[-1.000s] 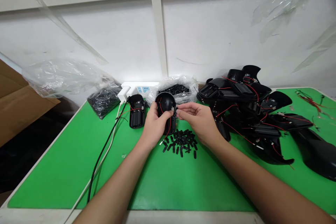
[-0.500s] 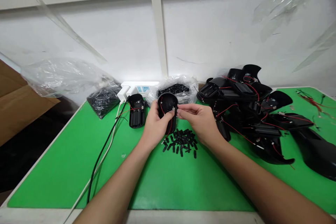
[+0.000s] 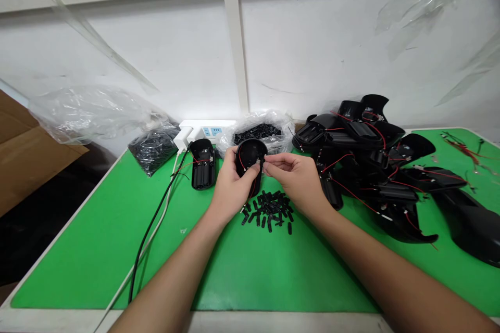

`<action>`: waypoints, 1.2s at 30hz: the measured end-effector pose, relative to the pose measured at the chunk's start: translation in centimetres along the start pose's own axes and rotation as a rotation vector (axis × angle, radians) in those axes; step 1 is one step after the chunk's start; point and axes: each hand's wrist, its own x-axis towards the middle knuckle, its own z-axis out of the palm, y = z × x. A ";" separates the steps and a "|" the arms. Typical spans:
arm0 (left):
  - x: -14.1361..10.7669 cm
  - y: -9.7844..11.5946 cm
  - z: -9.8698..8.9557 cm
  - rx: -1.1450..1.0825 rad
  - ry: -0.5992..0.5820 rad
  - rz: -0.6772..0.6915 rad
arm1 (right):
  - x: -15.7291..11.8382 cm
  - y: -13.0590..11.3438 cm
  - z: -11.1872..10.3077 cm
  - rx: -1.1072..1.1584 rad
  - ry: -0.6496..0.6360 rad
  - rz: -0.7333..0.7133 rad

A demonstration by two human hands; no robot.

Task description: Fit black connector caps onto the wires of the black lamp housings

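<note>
Gripped in my left hand is a black plastic housing, its hollow rounded end facing up. The left thumb presses inside it beside a small pale part, and a red wire runs along the inner wall. At the housing's right edge, my right hand has thumb and index finger pinched together; whatever lies between them is too small to make out. Just below the housing, small black plastic pieces lie in a loose heap on the green mat.
Another black housing stands to the left, by a white power strip with cables. An open plastic bag of black pieces sits behind. Many wired housings are piled right, near loose red wires. A tied bag lies far left.
The housing has tilted slightly in my left hand, and its dangling red wire has shifted closer to the left hand. My right hand stays pinched at the same edge.
</note>
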 end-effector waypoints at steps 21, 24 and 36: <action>0.0 -0.6 -0.1 -0.143 -0.045 -0.082 | 0.0 0.2 0.0 -0.036 -0.011 -0.051; 0.0 -0.4 -0.2 -0.136 -0.041 -0.082 | 0.1 0.1 0.0 -0.029 -0.021 -0.044; 0.0 -0.3 -0.2 -0.208 -0.021 -0.126 | -0.4 -0.2 0.1 -0.049 -0.024 -0.090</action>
